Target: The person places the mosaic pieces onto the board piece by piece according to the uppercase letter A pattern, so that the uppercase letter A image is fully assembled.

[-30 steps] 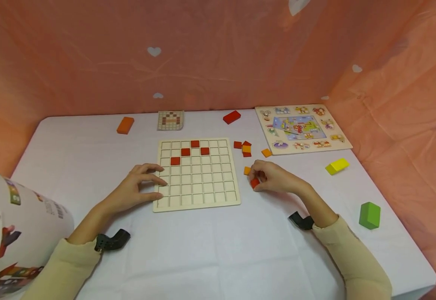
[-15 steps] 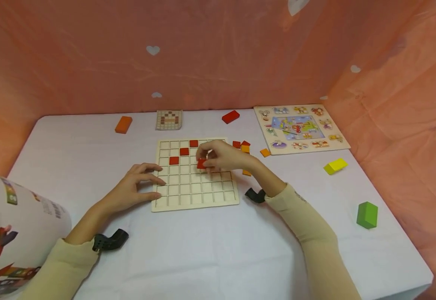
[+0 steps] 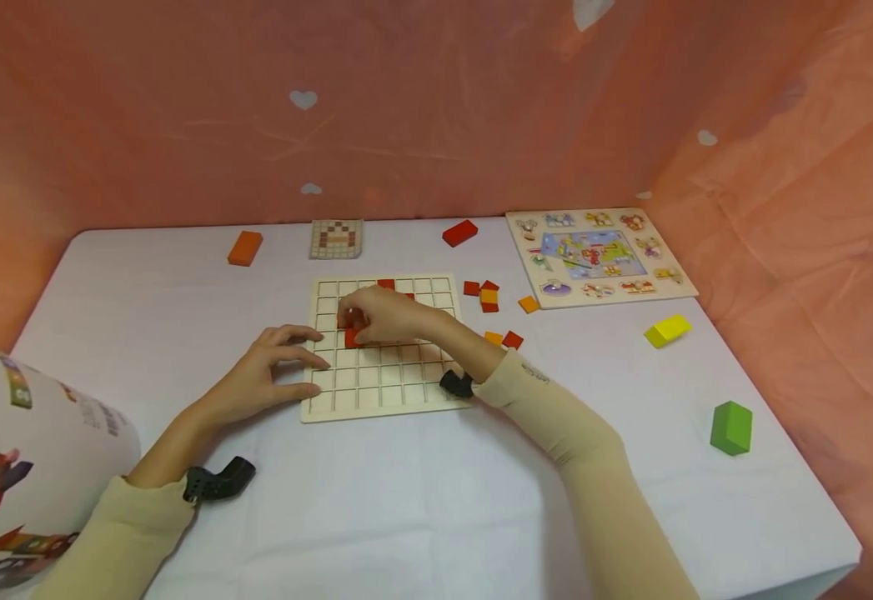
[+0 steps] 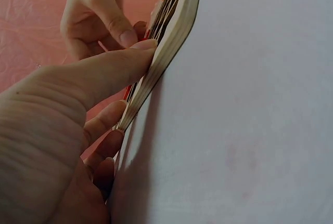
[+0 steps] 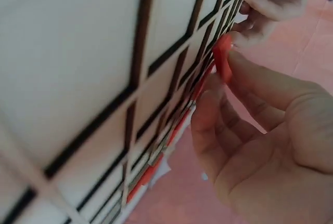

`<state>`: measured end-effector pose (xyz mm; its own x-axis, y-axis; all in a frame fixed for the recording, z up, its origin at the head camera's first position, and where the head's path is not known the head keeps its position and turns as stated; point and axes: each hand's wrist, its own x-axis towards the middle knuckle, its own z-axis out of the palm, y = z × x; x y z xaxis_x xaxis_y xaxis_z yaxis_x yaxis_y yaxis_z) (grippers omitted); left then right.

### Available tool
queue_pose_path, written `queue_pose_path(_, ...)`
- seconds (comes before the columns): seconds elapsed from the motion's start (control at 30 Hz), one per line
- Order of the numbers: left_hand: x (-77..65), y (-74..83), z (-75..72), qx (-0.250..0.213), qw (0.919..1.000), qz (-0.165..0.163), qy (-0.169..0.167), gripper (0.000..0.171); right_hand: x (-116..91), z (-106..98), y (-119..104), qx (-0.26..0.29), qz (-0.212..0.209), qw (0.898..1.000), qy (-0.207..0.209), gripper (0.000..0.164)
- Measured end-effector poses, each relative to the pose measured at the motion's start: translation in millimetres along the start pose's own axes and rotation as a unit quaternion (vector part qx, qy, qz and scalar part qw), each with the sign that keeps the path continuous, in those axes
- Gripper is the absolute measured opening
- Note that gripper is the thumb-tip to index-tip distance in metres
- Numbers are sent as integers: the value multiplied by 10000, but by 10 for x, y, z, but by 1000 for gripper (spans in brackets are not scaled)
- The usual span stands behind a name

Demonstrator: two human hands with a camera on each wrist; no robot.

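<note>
A wooden grid board [image 3: 364, 398] lies on the white table, with red square tiles set in some cells near its far side. Between thumb and fingers, my right hand [image 3: 391, 315] pinches a red square tile [image 5: 222, 57] over the left part of the board, near another red tile that it mostly covers. In the right wrist view that tile is tilted against the grid. My left hand [image 3: 274, 371] rests its spread fingertips and thumb on the board's left edge. A red tile [image 3: 386, 284] shows in the board's top row.
Right of the board lie loose red tiles [image 3: 513, 340] and orange tiles [image 3: 529, 304]. A pattern card [image 3: 336, 239], an orange block [image 3: 244, 248] and a red block [image 3: 459, 232] lie behind. A picture puzzle [image 3: 676, 289], yellow block [image 3: 667, 331] and green block [image 3: 731, 428] are right; a white bucket [image 3: 68, 433] stands left.
My right hand has carried the red tile from the loose tiles right of the board, across its middle, to its left part. My left hand has stayed on the left edge.
</note>
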<state>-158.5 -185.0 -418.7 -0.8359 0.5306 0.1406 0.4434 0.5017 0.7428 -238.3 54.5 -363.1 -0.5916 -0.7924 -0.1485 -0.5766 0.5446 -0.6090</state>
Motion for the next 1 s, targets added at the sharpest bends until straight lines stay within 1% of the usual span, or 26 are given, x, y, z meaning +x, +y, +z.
queue_pose_path(0.07,9,2,7,-15,10000,11,-7,24,-68,11,-50,-611,113,9981,63,25)
queue_pose_path(0.1,14,2,11,-19,10000,1,-13,24,-113,20,-78,-948,154,9953,74,30)
queue_pose_path(0.17,22,2,17,-18,10000,-15,-22,25,-211,45,-134,-1612,210,9867,48,39)
queue_pose_path(0.23,26,-1,22,0,10000,-40,-33,24,-330,75,-182,-2139,358,9762,-86,53)
queue_pose_path(0.33,22,-6,25,28,10000,-72,-24,25,-490,115,-218,-2500,504,9655,-519,80)
queue_pose_path(0.43,15,-7,26,57,9999,-101,8,25,-607,147,-230,-2485,625,9619,-952,101)
queue_pose_path(0.47,13,-7,26,60,9999,-109,15,25,-628,156,-231,-2448,635,9618,-1049,105)
queue_pose_path(0.53,11,-8,26,81,9999,-122,27,25,-647,171,-223,-2414,607,9617,-1149,109)
queue_pose_path(0.9,6,-13,12,86,9998,-152,9,25,-531,203,-182,-2122,382,9689,-1215,100)
queue_pose_path(1.0,9,-10,12,67,9999,-143,3,25,-566,185,-120,-1822,361,9773,-1023,95)
